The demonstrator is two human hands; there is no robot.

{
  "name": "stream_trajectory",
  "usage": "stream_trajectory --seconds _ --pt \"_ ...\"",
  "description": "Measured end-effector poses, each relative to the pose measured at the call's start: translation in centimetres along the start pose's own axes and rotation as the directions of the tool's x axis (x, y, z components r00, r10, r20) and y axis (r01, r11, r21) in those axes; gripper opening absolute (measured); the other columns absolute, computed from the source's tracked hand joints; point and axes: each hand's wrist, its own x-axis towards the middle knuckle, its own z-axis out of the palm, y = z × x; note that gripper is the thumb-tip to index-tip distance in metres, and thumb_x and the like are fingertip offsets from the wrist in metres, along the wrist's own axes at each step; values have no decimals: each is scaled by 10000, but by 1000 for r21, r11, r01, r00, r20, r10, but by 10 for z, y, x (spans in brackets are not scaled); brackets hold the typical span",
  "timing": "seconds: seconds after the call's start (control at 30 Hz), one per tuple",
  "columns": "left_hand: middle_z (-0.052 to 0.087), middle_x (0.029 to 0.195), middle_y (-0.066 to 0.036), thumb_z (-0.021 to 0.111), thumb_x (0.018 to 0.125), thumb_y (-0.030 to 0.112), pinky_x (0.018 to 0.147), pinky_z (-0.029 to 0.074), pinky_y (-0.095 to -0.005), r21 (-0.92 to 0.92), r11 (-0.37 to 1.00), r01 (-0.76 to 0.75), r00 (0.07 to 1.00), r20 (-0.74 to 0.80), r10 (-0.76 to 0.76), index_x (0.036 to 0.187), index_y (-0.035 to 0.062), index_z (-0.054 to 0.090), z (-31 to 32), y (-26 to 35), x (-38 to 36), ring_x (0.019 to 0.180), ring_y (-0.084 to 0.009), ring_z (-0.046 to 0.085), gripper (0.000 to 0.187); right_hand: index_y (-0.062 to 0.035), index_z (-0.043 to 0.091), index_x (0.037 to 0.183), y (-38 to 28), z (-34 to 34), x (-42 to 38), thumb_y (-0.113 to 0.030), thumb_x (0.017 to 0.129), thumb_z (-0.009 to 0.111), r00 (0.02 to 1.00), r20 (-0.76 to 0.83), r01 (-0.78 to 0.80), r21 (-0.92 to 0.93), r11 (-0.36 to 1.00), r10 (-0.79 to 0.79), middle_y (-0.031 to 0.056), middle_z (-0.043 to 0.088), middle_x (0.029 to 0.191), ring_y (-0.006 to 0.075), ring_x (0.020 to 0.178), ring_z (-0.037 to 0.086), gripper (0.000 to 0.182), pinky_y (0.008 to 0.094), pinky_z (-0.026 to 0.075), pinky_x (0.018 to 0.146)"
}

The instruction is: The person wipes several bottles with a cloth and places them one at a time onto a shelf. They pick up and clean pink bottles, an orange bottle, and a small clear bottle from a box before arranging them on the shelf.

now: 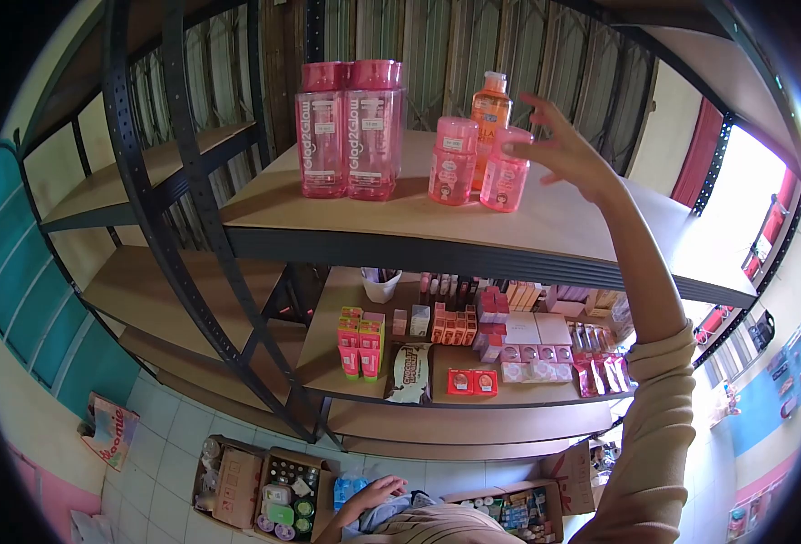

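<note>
My right hand reaches over the top shelf, fingers spread, with the thumb side right at the cap of a small pink bottle. A matching pink bottle stands just left of it. Behind the two rises an orange bottle with a white cap, partly hidden. Further left, two large clear pink Glad2Glow bottles stand side by side. Low in front of my body, my left hand hangs with loosely stretched fingers, and nothing shows in it.
The top shelf has a dark metal front edge. On the shelf below are green-pink boxes, a chocolate-coloured pouch, red compacts and several cosmetics boxes. Open cartons of goods stand on the tiled floor. Dark uprights rise at left.
</note>
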Motion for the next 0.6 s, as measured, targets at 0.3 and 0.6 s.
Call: stream_trajectory --seconds 0.3,0.6 --pt "552 932 -100 371 920 211 805 427 -261 -7 1000 0 1000 21 1 1088 -3 478 -6 -9 5 887 -161 539 293 -103 186 1307 16 6 -7 -277 633 730 942 314 -213 278 937 121 234 405 1197 313 1035 502 884 420 517 710" --pt "566 924 -73 376 920 251 763 417 -230 -9 1000 13 1000 -23 -13 1096 11 488 -1 0 -1 853 -124 537 318 -69 220 1303 17 9 -8 -345 638 722 956 276 -169 236 957 101 239 424 1158 311 1014 510 878 425 518 697"
